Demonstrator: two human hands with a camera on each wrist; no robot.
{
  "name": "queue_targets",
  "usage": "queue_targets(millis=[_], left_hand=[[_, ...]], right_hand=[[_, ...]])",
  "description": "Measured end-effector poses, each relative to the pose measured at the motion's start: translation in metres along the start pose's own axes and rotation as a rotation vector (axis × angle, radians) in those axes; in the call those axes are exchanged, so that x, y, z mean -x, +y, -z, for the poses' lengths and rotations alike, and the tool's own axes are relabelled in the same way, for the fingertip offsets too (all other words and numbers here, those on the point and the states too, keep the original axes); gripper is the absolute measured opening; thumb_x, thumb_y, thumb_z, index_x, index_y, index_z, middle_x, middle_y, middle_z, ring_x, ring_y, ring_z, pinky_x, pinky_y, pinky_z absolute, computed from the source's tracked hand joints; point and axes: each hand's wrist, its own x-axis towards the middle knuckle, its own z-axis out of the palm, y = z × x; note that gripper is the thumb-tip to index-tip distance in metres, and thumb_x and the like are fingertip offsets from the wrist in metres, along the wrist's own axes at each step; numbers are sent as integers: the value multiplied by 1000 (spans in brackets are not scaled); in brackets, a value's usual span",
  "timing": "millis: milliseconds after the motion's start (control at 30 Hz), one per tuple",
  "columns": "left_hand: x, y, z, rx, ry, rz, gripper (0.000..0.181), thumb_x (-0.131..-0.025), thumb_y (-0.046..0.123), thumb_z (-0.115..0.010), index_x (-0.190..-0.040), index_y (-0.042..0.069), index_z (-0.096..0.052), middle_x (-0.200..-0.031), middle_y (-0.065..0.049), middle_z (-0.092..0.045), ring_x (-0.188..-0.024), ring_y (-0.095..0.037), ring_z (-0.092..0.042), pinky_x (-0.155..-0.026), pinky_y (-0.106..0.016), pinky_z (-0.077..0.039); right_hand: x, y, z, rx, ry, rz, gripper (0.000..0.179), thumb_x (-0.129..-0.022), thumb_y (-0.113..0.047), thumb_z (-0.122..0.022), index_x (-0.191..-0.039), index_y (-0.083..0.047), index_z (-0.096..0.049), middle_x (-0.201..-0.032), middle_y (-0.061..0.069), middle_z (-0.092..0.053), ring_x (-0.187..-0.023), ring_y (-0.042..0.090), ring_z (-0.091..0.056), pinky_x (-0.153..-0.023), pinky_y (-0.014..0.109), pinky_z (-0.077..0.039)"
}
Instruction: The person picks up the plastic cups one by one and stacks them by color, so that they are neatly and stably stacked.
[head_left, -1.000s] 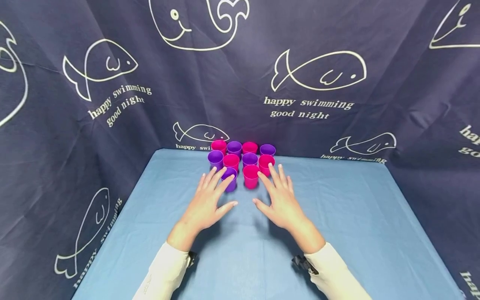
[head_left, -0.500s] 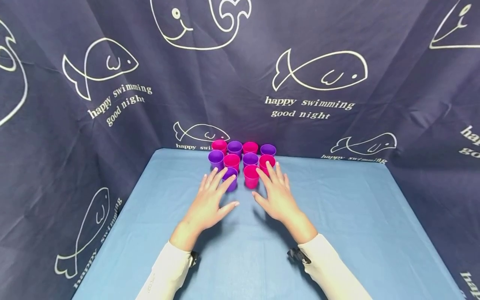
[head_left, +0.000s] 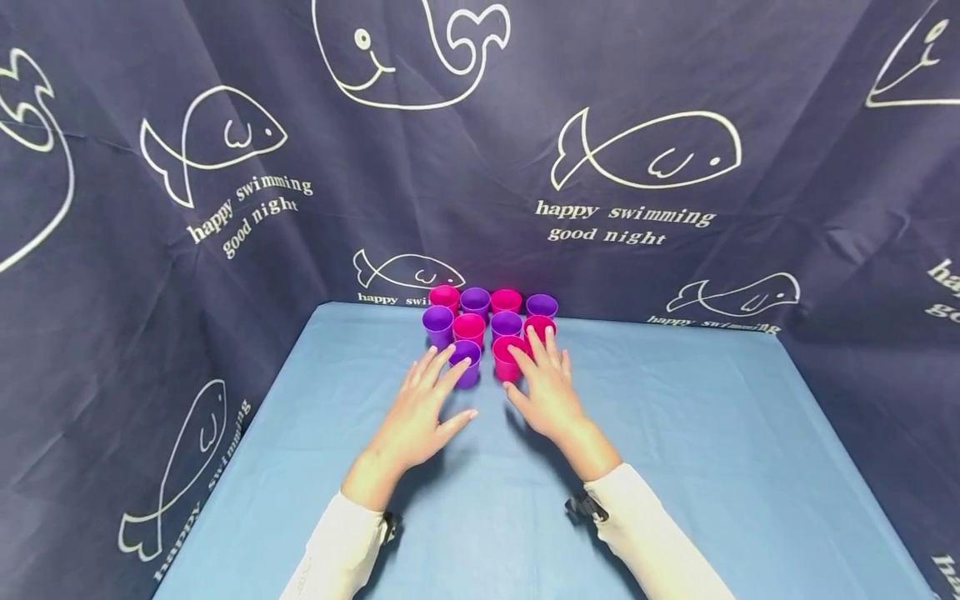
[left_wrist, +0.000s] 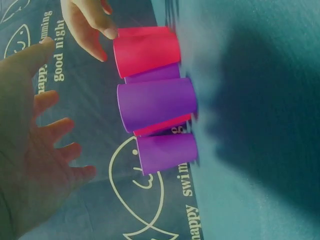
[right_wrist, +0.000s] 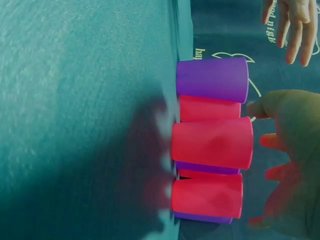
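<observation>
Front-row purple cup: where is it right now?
In the head view, the purple cup stands left of the front pink cup, by the left hand.

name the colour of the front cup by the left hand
That cup is purple, clearest in the left wrist view.

The right hand [head_left: 549, 397] is further inward and a little further forward than a second ago, its white sleeve [head_left: 654, 533] with it. In the head view, its index fingertip, earlier at the front pink cup's [head_left: 507, 368] right edge, now overlaps the opening; the thumb is nearer the cup.
</observation>
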Motion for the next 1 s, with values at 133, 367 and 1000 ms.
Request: queue_targets(millis=[133, 367, 1000], left_hand=[[3, 0, -1, 79, -13, 27, 76, -97, 44, -75, -162, 19, -44, -171, -12, -36, -161, -42, -28, -129, -66, -26], [8, 0, -5, 152, -51, 68, 78, -97, 44, -75, -163, 22, -41, -172, -11, -35, -161, -42, -29, -127, -65, -32], [10, 1, -14, 213, -44, 129, 79, -98, 40, -75, -164, 15, -39, -171, -12, -36, -160, -32, -34, -129, -56, -33]], right_hand=[[-1, 2, -6, 17, 12, 14, 55, -95, -25, -73, -146, -10, -62, -174, 18, -28, -165, 46, -7, -126, 78, -13], [1, 6, -13, 19, 71, 53, 40, -94, -16, -74, -133, -8, -71, -171, 20, -34, -163, 50, -13, -123, 80, -17], [-1, 5, -16, -17, 145, 125, 19, -91, -9, -78, -110, -10, -83, -154, 25, -54, -159, 51, -27, -124, 70, -30]])
